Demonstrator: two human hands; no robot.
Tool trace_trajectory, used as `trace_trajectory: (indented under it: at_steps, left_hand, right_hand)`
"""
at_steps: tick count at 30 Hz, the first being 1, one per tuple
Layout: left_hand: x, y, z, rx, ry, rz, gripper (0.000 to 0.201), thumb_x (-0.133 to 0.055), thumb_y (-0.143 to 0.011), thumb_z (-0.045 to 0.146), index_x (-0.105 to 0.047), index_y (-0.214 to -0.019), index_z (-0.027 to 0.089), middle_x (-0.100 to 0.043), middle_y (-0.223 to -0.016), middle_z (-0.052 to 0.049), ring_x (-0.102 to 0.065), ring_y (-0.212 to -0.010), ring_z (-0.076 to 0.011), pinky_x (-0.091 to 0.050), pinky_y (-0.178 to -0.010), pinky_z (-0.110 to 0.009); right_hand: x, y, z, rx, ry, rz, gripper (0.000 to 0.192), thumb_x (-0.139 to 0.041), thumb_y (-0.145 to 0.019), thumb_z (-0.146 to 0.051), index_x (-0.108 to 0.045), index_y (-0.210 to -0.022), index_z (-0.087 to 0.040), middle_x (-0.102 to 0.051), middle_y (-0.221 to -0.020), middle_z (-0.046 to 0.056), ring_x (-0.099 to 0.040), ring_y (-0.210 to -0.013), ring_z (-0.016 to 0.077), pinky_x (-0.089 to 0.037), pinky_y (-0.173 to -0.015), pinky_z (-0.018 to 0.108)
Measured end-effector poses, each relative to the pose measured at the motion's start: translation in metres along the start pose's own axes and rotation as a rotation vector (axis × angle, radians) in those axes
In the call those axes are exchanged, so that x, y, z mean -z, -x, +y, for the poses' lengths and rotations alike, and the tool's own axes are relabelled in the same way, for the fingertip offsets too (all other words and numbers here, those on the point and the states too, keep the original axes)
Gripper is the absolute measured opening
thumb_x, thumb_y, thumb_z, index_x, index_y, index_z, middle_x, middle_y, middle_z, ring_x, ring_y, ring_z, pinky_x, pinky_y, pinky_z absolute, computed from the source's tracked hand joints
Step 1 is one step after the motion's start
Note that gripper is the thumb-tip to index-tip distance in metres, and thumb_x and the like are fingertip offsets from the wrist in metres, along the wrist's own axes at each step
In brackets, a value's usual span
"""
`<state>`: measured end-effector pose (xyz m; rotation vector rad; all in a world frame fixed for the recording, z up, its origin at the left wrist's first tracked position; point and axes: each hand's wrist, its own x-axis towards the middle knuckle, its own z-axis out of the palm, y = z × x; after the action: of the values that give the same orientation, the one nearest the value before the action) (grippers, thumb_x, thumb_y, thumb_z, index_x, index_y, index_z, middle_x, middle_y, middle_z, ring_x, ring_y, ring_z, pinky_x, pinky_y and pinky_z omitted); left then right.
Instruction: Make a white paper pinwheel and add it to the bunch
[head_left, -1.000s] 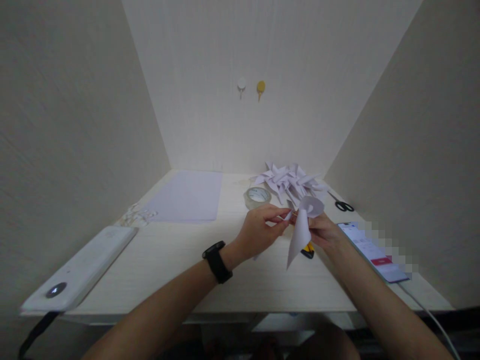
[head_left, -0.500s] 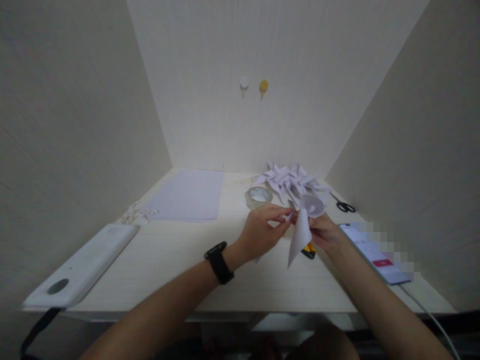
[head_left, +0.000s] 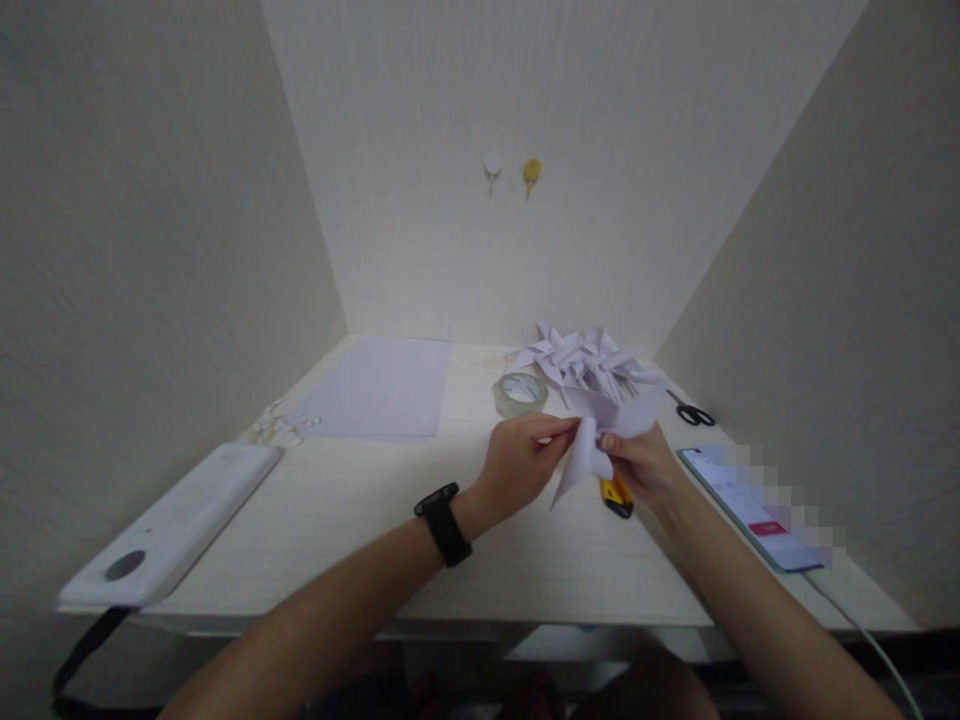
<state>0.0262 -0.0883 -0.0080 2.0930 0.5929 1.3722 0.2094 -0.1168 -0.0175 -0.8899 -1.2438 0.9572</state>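
Both hands hold one pale folded paper piece (head_left: 589, 448) above the wooden desk (head_left: 480, 530). My left hand (head_left: 521, 462), with a black watch on the wrist, pinches its left side. On the right side, my right hand (head_left: 643, 466) grips the paper's middle; flaps stick up and down from the pinch. A yellow and black utility knife (head_left: 616, 495) lies on the desk just under the right hand. Behind the hands sit a roll of clear tape (head_left: 520, 393) and a pile of finished folded paper shapes (head_left: 589, 362).
A sheet of pale paper (head_left: 379, 388) lies at the back left, with paper scraps (head_left: 277, 427) beside it. A white device (head_left: 172, 525) rests on the left front edge. Black scissors (head_left: 691, 410) and a lit phone (head_left: 750, 505) with a cable lie at the right. Walls enclose three sides.
The rolled cone shape has been flattened and turned between my fingers; its long point now aims down-left and a flap fans up to the right. My hands stay in the same place.
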Motion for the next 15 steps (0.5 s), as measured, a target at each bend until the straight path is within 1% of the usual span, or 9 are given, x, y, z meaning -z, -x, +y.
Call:
trace_trajectory:
  at_steps: [3,4,6,8,11,13,15]
  left_hand:
    - [0.001,0.0,-0.001,0.034,-0.016,0.024,0.022,-0.059,-0.086,0.009,-0.079,-0.09,0.018,-0.078,-0.087,-0.006,-0.073,-0.078,-0.0185,-0.059,-0.072,-0.028]
    - [0.002,-0.001,-0.001,0.041,0.015,0.033,0.024,-0.058,-0.085,0.008,-0.079,-0.089,0.018,-0.078,-0.087,-0.006,-0.073,-0.079,-0.0186,-0.059,-0.074,-0.028]
    - [0.003,-0.001,0.0,0.034,0.117,0.052,0.025,-0.059,-0.084,0.007,-0.079,-0.09,0.019,-0.078,-0.091,-0.006,-0.074,-0.083,-0.0186,-0.059,-0.077,-0.028]
    - [0.004,-0.001,0.002,0.015,0.212,0.049,0.02,-0.065,-0.081,0.01,-0.079,-0.092,0.019,-0.078,-0.095,-0.007,-0.074,-0.085,-0.0192,-0.059,-0.078,-0.027]
    - [0.008,-0.001,0.006,0.009,0.325,0.01,0.016,-0.071,-0.081,0.022,-0.079,-0.095,0.018,-0.077,-0.096,-0.009,-0.074,-0.084,-0.0201,-0.059,-0.076,-0.027]
    - [0.01,-0.001,0.008,0.041,0.368,-0.001,0.017,-0.071,-0.084,0.028,-0.079,-0.095,0.018,-0.078,-0.092,-0.009,-0.074,-0.081,-0.0194,-0.059,-0.073,-0.027]
    - [0.011,-0.001,0.008,0.08,0.366,0.003,0.017,-0.072,-0.083,0.03,-0.079,-0.093,0.018,-0.078,-0.087,-0.007,-0.074,-0.076,-0.0183,-0.059,-0.068,-0.025]
  right_hand:
    - [-0.001,0.003,-0.001,0.069,0.168,0.055,0.048,-0.089,-0.054,-0.04,-0.072,-0.095,-0.022,-0.075,-0.084,0.005,-0.068,-0.07,0.0238,-0.056,-0.062,0.035]
    - [-0.002,0.005,-0.003,0.103,0.248,0.068,0.046,-0.089,-0.053,-0.04,-0.073,-0.093,-0.022,-0.075,-0.083,0.005,-0.068,-0.069,0.0234,-0.056,-0.061,0.034]
    - [-0.005,0.008,-0.008,0.206,0.398,0.082,0.043,-0.088,-0.056,-0.039,-0.074,-0.093,-0.022,-0.075,-0.087,0.006,-0.069,-0.074,0.024,-0.056,-0.066,0.035]
    - [-0.01,0.013,-0.016,0.333,0.513,0.069,0.036,-0.083,-0.064,-0.038,-0.075,-0.096,-0.023,-0.074,-0.092,0.006,-0.069,-0.081,0.0241,-0.056,-0.072,0.035]
    - [-0.016,0.019,-0.026,0.545,0.691,0.044,0.029,-0.075,-0.076,-0.032,-0.074,-0.104,-0.026,-0.071,-0.09,0.005,-0.068,-0.079,0.0209,-0.056,-0.071,0.033]
    - [-0.018,0.022,-0.03,0.721,0.811,0.034,0.032,-0.071,-0.079,-0.026,-0.072,-0.111,-0.027,-0.071,-0.087,0.004,-0.067,-0.077,0.02,-0.056,-0.069,0.033]
    - [-0.018,0.024,-0.033,0.887,0.879,0.016,0.039,-0.067,-0.081,-0.021,-0.068,-0.119,-0.027,-0.072,-0.085,0.004,-0.066,-0.078,0.0211,-0.056,-0.069,0.035]
